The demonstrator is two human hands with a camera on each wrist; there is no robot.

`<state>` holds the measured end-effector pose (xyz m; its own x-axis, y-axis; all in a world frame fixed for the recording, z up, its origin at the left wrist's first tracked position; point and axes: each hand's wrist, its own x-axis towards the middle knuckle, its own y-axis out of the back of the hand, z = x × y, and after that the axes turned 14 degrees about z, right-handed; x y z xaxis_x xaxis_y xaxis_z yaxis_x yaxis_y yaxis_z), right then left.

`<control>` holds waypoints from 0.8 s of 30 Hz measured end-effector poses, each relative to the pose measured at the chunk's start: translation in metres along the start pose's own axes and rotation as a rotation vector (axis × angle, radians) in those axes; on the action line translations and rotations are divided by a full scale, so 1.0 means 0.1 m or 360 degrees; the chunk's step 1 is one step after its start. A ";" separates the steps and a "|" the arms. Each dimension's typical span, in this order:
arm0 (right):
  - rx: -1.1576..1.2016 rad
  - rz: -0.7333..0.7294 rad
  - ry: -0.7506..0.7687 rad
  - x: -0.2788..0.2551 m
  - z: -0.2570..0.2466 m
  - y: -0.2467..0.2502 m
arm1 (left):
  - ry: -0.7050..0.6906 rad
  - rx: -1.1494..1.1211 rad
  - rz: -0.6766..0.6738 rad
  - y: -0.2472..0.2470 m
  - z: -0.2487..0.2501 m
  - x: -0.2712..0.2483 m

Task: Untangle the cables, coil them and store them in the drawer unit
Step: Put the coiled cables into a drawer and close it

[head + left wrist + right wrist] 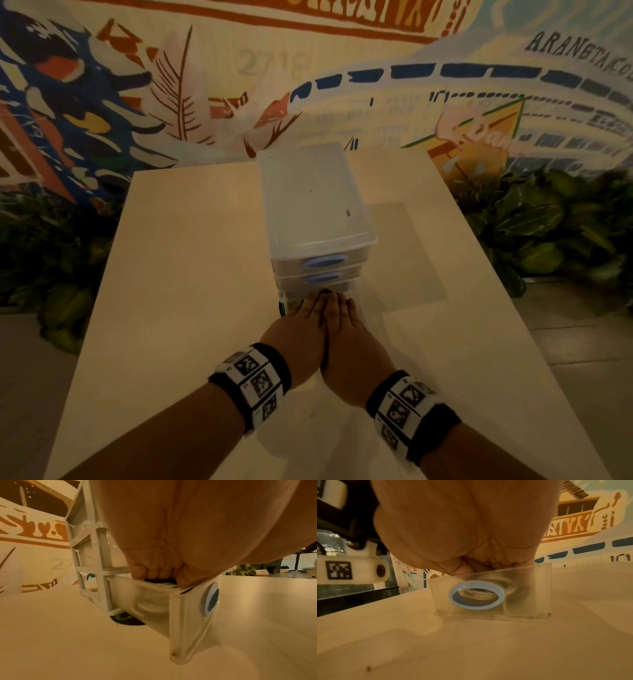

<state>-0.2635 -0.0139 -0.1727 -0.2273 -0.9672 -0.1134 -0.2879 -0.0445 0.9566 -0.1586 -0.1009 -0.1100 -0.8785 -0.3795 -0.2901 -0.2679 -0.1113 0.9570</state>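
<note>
A clear plastic drawer unit (pixel 313 205) with blue oval handles stands in the middle of the pale table (pixel 178 274). Its bottom drawer (pixel 150 601) is pulled out toward me. My left hand (pixel 310 310) and right hand (pixel 342 308) lie side by side over that drawer, fingers angled down into it. In the left wrist view the left fingertips (pixel 154 573) press on a black cable (pixel 159 580) lying over a white cable (pixel 167 584). A white coil (pixel 477 593) shows through the drawer's blue handle (pixel 476 595). The drawer front hides the right fingertips.
A dark disc with green marks (pixel 123 618) lies under the unit's front left corner. The two upper drawers (pixel 318 265) are shut. A painted mural wall stands behind the table, and leafy plants (pixel 548 222) line the floor on both sides.
</note>
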 end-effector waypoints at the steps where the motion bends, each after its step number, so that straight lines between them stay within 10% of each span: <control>1: 0.0008 0.0001 -0.0020 0.03 0.02 -0.01 | -0.0023 0.0028 -0.0002 0.00 -0.01 0.03; 11: -0.0039 -0.0102 0.0041 0.13 0.03 0.13 | 0.0192 -0.0271 0.0306 0.27 0.03 -0.14; 19: 0.0198 -0.0004 -0.0267 -0.01 -0.15 0.62 | 0.0574 -0.0653 0.1792 0.89 -0.50 -0.77; 24: 0.0070 0.0263 -0.0037 -0.08 -0.26 0.66 | 0.1014 -0.1017 0.1587 0.91 -0.91 -0.56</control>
<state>-0.2560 -0.0156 -0.1019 -0.2964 -0.9543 0.0378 -0.2854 0.1263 0.9501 -0.0979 -0.1729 -0.0063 -0.2070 -0.8877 0.4112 0.7568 0.1211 0.6423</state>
